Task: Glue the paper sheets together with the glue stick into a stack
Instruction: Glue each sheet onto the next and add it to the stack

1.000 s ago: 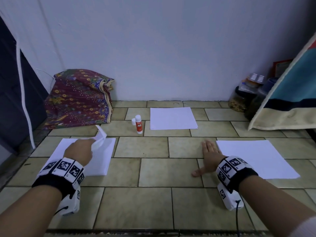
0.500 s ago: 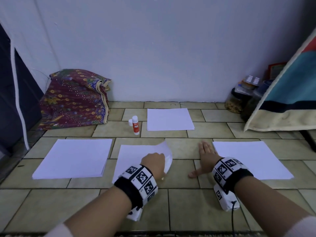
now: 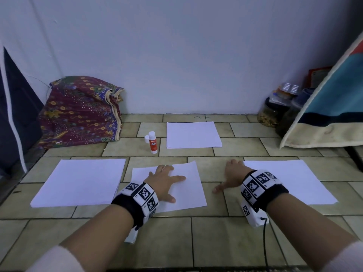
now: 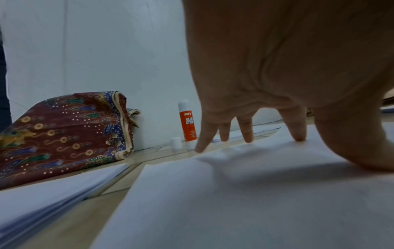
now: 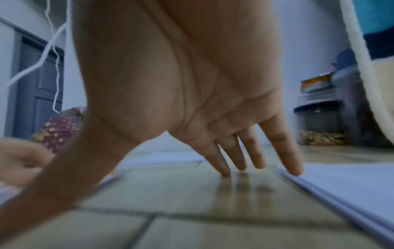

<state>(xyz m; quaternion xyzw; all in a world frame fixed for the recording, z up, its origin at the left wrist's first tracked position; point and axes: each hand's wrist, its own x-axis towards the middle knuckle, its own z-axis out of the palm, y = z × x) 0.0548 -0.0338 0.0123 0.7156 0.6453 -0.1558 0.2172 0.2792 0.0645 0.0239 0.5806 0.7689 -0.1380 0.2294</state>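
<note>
A single white sheet [image 3: 188, 191] [image 4: 245, 193] lies flat on the tiled floor in the middle, and my left hand [image 3: 164, 180] [image 4: 266, 118] presses on it with spread, straight fingers. A pile of sheets [image 3: 80, 181] [image 4: 53, 190] lies to its left, another pile [image 3: 290, 181] [image 5: 349, 182] to the right, a third [image 3: 193, 134] at the back. The orange-and-white glue stick [image 3: 153, 142] [image 4: 187, 123] stands upright with its cap [image 3: 146, 139] [image 4: 176, 142] beside it. My right hand [image 3: 232, 177] [image 5: 224, 143] rests flat on the floor, its little finger at the right pile's edge.
A folded patterned cloth [image 3: 78, 112] leans on the wall at the back left. Jars [image 3: 275, 110] and a striped mattress [image 3: 330, 107] stand at the back right. A dark door [image 3: 15, 114] with a white cord is at the far left.
My left hand carried one sheet from the left pile to the middle, laid it down, let go of it and now presses it flat. The right hand has stayed on the floor.
</note>
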